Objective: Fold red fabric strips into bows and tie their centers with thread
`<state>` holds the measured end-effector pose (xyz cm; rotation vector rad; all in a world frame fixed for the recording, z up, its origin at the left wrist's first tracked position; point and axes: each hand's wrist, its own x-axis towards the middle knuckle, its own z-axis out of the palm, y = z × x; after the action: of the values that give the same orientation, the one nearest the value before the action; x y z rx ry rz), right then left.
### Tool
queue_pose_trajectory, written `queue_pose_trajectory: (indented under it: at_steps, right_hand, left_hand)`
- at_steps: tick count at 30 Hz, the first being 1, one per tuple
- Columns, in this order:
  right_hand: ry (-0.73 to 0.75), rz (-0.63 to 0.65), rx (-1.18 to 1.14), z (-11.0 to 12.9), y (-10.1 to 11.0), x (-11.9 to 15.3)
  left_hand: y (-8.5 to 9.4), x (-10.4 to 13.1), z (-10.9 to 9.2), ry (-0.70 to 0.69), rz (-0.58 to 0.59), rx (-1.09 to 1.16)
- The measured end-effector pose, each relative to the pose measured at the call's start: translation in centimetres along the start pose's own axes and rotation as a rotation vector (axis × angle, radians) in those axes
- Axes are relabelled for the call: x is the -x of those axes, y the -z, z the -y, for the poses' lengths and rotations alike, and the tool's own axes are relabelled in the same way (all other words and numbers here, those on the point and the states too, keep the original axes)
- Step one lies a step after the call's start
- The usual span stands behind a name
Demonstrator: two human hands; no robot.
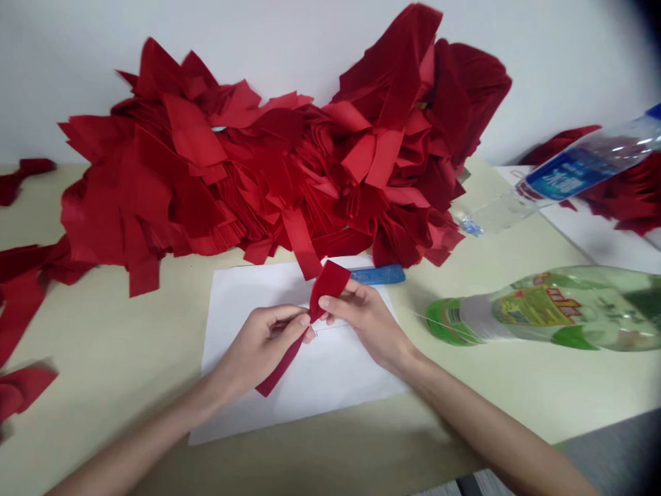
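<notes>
My left hand (pixel 273 344) pinches a dark red velvet ribbon (pixel 331 279) near its narrow, gathered middle. Fingers and thumb of my right hand (pixel 364 313) are closed on the ribbon's upper part, close beside the left fingertips. One end of the ribbon stands up above the hands; the other slants down to the lower left. Both hands are over a white sheet of paper (pixel 232 413) on the table. A thin thread (pixel 418 315) runs from the green-labelled bottle (pixel 537 310) toward my right hand; its far end is hard to make out.
A big heap of red fabric strips (pixel 268 165) lies along the wall behind the paper. The blue plastic tool (pixel 379 275) sits at the paper's back edge. To the right lies a clear water bottle (pixel 573 172). More red strips (pixel 23 393) lie at the left.
</notes>
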<state>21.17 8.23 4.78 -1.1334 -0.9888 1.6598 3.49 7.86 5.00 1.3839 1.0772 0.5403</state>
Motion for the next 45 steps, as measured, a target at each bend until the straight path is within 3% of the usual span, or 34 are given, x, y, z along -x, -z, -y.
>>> queue_pose_trajectory:
  at_steps: [10,27,32,36,40,45]
  right_hand:
    - [-0.009,-0.076,0.063,0.0,-0.7,0.3]
    - [0.004,-0.079,0.076,0.3,-0.9,0.6]
    - [0.014,-0.076,0.081,0.0,-0.6,0.5]
    - [0.031,-0.098,0.085,0.3,-0.3,0.3]
    - [0.061,-0.057,0.079,0.6,0.1,0.1]
    - [0.005,-0.050,0.336,0.0,0.0,0.5]
  left_hand:
    - [-0.3,0.2,0.4,0.019,-0.011,0.007]
    - [-0.1,0.0,0.1,0.005,-0.022,0.050]
    - [0.2,-0.1,0.0,0.033,0.033,0.091]
    - [0.5,-0.1,-0.3,0.065,-0.027,0.149]
    - [0.8,-0.3,-0.1,0.108,0.051,0.217]
    - [0.2,-0.3,0.6,0.008,-0.242,0.050]
